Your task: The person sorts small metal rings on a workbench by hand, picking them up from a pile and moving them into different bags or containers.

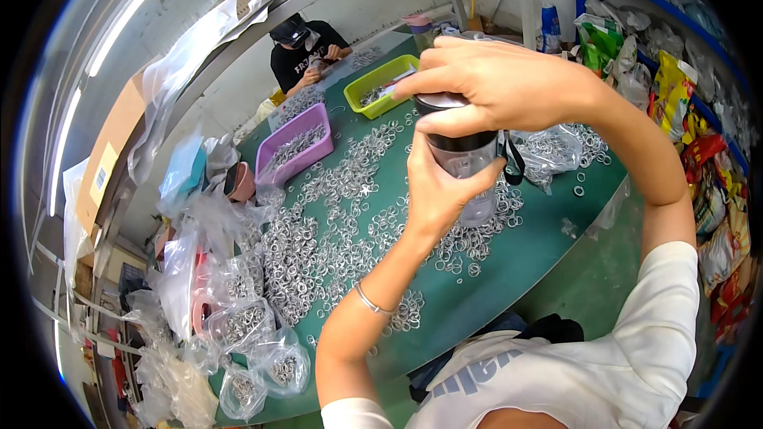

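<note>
Your grip is two-handed and clamped on a clear drinking bottle (479, 210). Your right hand (509, 83) comes over from above, thumb and fingers closed across its black lid (459, 142); your left hand (439, 191) wraps the clear body just below, thumb on the right side. The bottle's long axis runs close to upright, slightly tilted, so the right grip sits on the top end and the left is nearer the middle. You can't tell from this view whether its base touches the bench (469, 294). A black strap (514, 160) hangs beside the lid, on your right.

Around the bottle, loose metal rings (294, 270) spread over the green bench, thickest to your left. A clear bag of rings (547, 151) lies to the right. Farther out are a purple tray (307, 160), a yellow-green tray (375, 109) and, across the bench, a co-worker (290, 59).
</note>
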`<state>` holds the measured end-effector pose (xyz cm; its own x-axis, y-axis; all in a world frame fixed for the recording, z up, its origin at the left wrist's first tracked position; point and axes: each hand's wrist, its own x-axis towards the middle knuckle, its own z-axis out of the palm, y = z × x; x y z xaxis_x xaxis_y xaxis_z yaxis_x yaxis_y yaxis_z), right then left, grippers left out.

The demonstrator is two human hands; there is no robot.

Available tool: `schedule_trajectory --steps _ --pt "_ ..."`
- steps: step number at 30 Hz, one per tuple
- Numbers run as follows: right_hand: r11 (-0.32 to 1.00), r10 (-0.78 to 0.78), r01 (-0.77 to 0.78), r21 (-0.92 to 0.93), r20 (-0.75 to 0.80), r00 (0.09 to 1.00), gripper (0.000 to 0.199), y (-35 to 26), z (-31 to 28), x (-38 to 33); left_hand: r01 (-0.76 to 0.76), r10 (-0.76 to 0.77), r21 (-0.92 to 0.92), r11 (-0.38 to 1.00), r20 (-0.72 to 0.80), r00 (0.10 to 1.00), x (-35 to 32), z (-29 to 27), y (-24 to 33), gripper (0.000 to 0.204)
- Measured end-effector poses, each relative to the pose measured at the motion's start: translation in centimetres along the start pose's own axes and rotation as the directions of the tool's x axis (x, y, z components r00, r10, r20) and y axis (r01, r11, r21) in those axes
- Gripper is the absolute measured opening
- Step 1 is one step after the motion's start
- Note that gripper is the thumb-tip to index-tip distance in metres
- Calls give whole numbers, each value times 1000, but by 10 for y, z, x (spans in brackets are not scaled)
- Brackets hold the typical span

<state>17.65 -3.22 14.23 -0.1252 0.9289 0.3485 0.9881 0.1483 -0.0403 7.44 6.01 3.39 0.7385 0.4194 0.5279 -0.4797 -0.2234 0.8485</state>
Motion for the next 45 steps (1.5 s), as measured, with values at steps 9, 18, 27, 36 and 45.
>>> schedule_trajectory --steps 9,18,27,36,45 --pt "971 214 -207 -120 47 976 54 36 14 29 84 -76 140 987 -59 995 42 -20 -48 78" --pt "847 506 -516 -126 -107 856 60 194 68 82 315 -261 293 902 -209 942 -16 -104 -92 59" --pt "692 652 -680 -243 -195 733 54 339 179 112 638 -403 308 706 -566 719 -186 -182 -47 35" --pt "522 818 -826 -214 -149 556 52 382 214 129 799 142 254 545 -967 210 -272 -162 -20 33" --pt "464 586 -702 -541 -407 701 67 399 229 104 769 384 363 526 -908 166 -321 -161 -17 37"
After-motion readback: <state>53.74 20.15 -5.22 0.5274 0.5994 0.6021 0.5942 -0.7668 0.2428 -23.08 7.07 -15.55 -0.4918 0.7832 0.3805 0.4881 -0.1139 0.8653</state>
